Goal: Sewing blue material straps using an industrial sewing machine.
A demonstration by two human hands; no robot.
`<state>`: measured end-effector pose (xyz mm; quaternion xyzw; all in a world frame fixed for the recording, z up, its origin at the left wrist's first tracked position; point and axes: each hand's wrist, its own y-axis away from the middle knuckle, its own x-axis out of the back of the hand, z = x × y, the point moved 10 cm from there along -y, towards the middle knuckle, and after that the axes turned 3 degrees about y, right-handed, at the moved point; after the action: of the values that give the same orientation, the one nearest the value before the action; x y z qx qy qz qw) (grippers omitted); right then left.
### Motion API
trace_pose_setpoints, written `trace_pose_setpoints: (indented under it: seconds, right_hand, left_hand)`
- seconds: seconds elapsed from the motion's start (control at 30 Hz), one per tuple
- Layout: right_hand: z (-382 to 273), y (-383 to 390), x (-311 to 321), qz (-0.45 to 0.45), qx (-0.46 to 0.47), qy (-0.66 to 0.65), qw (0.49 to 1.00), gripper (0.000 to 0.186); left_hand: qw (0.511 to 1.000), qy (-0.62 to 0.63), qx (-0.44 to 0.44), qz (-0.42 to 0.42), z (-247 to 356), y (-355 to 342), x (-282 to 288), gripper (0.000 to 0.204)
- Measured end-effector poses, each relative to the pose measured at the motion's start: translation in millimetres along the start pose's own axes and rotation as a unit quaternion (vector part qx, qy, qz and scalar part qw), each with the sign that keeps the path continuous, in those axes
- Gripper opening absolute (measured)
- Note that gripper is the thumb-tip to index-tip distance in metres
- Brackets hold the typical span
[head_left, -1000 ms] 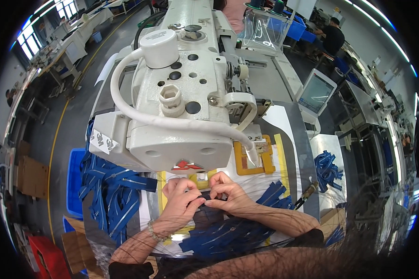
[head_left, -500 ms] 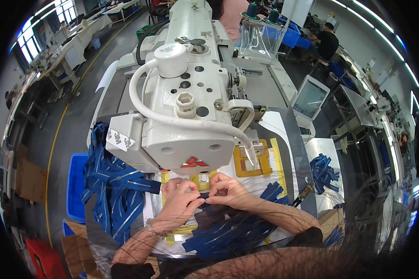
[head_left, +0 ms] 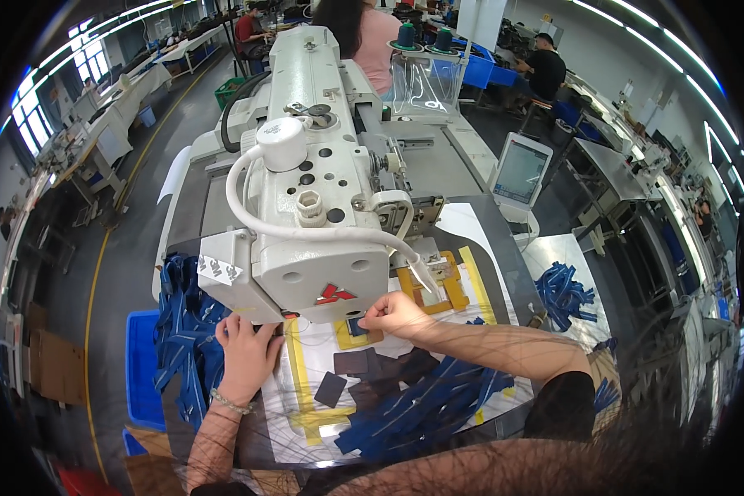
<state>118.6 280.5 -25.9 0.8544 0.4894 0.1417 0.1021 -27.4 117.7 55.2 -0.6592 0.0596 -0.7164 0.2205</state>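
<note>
My right hand pinches the edge of a small dark blue fabric piece, which lies over a yellow-edged plate under the front of the white sewing machine. To the left, my left hand has its fingers spread at the machine's lower left corner, beside a heap of blue zipper strips. Between my arms lie several dark fabric rectangles on white paper. Nearer me more blue zipper strips are spread, partly behind blurred hair.
A yellow frame sits right of the needle area. Further right are a screen and a bundle of blue strips on a metal surface. A blue bin stands left. Other people work in the background.
My hands were together in front of the machine and have parted. The left moved left and opened; the right stays near the plate with the blue piece. The view has shifted, uncovering the dark rectangles.
</note>
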Motion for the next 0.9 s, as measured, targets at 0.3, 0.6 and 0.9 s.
trace_pose_setpoints:
  seconds: [0.3, 0.6, 0.9]
  right_hand:
    - [1.4, -2.3, 3.6, 0.061, -0.059, 0.061, 0.995, 0.015]
    - [2.5, 0.7, 0.4, 0.090, -0.044, 0.074, 0.992, 0.015]
    - [2.3, 0.5, 1.2, 0.103, -0.022, 0.081, 0.991, 0.017]
  left_hand:
    - [0.992, -0.087, -0.002, 0.095, -32.9, -15.2, 32.6, 0.018]
    - [0.980, 0.121, -0.003, -0.160, 18.8, -8.7, 27.4, 0.026]
    - [0.979, 0.053, -0.161, -0.117, 100.5, -3.4, -26.4, 0.067]
